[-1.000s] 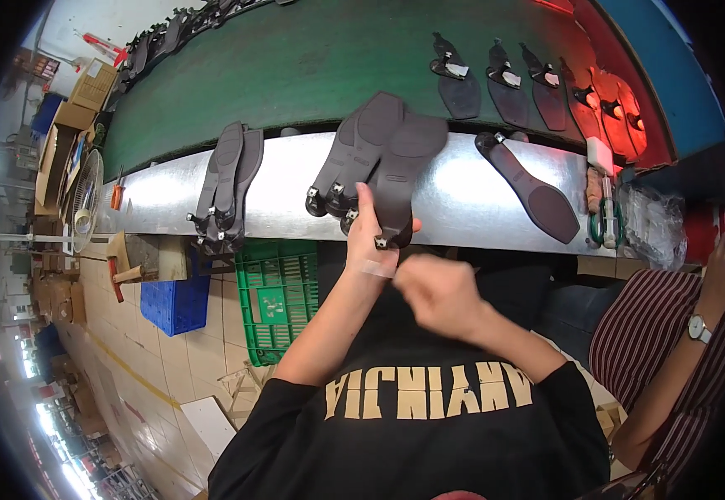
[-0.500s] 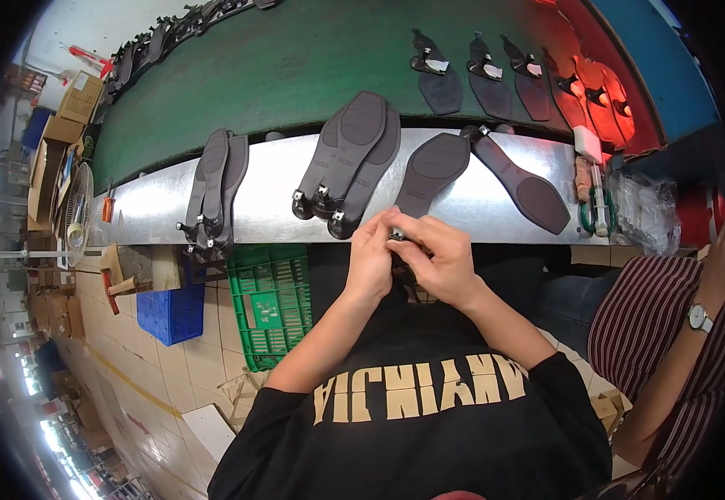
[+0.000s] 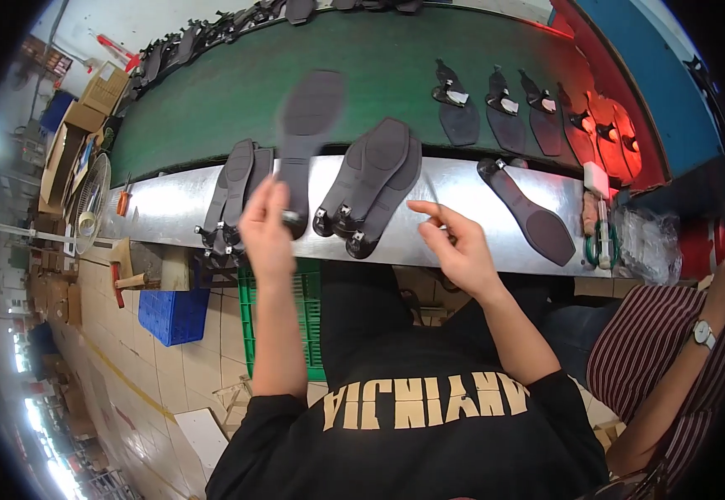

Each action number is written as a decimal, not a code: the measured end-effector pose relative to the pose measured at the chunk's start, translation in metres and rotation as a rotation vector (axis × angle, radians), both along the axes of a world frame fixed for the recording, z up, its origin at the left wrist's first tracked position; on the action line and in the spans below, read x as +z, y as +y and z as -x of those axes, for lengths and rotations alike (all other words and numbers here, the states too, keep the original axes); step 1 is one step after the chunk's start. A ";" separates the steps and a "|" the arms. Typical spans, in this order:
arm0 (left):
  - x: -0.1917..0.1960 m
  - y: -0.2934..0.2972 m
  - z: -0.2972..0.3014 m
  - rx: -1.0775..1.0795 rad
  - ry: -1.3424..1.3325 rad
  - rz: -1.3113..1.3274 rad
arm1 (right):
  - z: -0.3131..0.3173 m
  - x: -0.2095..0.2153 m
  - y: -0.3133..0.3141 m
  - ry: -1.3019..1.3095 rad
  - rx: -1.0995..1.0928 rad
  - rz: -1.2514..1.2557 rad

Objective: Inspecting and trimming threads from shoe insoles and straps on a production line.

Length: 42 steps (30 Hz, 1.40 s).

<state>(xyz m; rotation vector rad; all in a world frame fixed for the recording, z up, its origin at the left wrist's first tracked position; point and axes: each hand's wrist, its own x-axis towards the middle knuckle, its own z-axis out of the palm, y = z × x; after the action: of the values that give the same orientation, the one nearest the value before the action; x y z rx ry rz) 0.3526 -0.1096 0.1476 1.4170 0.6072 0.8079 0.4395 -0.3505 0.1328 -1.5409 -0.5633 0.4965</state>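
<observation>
Holding sole (image 3: 306,137) above metal ledge (image 3: 458,185), L hand (image 3: 269,227); R hand (image 3: 464,250) half-curled, grip unclear; grn worktop (image 3: 229,92), tiled flr (image 3: 158,362).

Silver metal ledge (image 3: 175,200), flat green surface (image 3: 212,100)
Dark grey shoe soles (image 3: 382,154) on the ledge, black strapped soles (image 3: 460,125) on the surface.

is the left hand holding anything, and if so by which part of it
Yes: the left hand holds a dark shoe sole near its narrow heel end.

Shoe workshop: dark soles (image 3: 383,154), green belt (image 3: 396,75), metal bench (image 3: 171,204).
</observation>
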 end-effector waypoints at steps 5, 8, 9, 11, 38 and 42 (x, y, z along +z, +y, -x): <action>-0.050 0.112 0.042 0.119 0.769 -0.571 | -0.014 -0.030 0.065 -0.333 0.065 0.156; -0.066 0.131 0.064 0.169 0.821 -0.682 | -0.020 -0.030 0.099 -0.349 0.161 0.345; -0.064 0.129 0.067 0.171 0.821 -0.683 | -0.022 -0.041 0.106 -0.350 0.161 0.344; -0.049 0.117 0.062 0.325 0.626 -0.879 | -0.027 -0.063 0.114 -0.250 0.156 0.332; -0.032 -0.093 0.002 -0.565 -0.043 1.179 | 0.034 -0.013 -0.027 0.411 0.197 -0.068; -0.041 -0.093 0.000 -0.527 0.021 1.307 | 0.036 -0.033 -0.029 0.287 0.195 -0.062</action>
<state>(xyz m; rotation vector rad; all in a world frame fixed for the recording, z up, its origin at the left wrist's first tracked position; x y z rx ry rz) 0.3522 -0.2021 0.1069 0.3147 0.5532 -0.1057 0.4034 -0.3793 0.0999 -1.3324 -0.5027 0.8268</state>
